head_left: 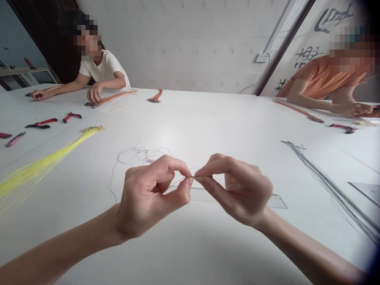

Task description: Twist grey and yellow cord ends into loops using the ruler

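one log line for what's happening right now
left hand: pinching thin cord | right hand: pinching same cord | below: clear ruler on table | left side: yellow cords | right side: grey cords

Thin dk cord [192,176], loosely looped

No wording can be read with certainty. The ruler [278,201] bears a row of small dark marks, any figures too tiny to make out. Beyond the ruler's left end, a small reddish tag [150,161] amid the thread [141,150] shows print too small to read. Far behind the ruler, to its right, the pale panel [313,37] carries large, dark, brush-style characters [306,54], partly covered and not legible.
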A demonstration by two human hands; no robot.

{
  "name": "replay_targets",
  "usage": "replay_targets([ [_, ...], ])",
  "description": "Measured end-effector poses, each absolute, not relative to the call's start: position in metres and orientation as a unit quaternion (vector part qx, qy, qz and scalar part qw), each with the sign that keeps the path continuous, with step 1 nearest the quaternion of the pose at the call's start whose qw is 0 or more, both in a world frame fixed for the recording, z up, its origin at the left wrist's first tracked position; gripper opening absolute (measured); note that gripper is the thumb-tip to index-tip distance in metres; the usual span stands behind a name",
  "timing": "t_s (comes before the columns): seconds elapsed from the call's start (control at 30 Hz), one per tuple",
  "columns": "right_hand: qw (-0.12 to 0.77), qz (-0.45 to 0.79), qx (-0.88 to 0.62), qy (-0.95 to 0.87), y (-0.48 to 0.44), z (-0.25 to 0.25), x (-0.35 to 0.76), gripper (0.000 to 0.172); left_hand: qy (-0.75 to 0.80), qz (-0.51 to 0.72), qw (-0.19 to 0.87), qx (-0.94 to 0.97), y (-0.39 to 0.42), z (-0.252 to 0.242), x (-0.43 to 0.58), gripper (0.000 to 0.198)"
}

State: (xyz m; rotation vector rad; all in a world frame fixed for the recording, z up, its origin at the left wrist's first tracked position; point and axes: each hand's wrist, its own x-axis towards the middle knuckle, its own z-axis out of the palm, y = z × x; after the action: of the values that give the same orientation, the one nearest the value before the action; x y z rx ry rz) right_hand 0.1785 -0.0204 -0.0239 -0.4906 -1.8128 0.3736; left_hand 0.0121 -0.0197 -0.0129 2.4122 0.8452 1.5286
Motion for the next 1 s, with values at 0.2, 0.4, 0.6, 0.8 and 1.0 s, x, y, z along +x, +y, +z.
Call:
replay_targets([
  [0.2,0.567,0.391,-0.317,-0.652,-0.014,-0.018,0.179,0.003,0.277,0.546,0.024,0.790,-0.008,-0.019,0.012,0.015],
  [0.4,0.497,0.631,-0.338,-0.491,-0.015,-0.019,0.169,0.018,0.245,0.564,-0.060,0.786,0.002,-0.024,0.012,0.016],
  [0.6,0.508,0.678,-0.336,-0.412,-0.020,-0.021,0.163,0.023,0.181,0.536,-0.147,0.811,0.007,-0.024,0.016,0.019],
  [0.8,0.542,0.644,-0.324,-0.432,-0.014,-0.021,0.169,0.024,0.285,0.509,-0.051,0.811,0.011,-0.027,0.013,0.010],
  [1.0,0.603,0.570,-0.253,-0.498,0.002,0.000,0.200,0.016,0.356,0.485,0.067,0.796,0.030,-0.020,-0.001,0.009],
])
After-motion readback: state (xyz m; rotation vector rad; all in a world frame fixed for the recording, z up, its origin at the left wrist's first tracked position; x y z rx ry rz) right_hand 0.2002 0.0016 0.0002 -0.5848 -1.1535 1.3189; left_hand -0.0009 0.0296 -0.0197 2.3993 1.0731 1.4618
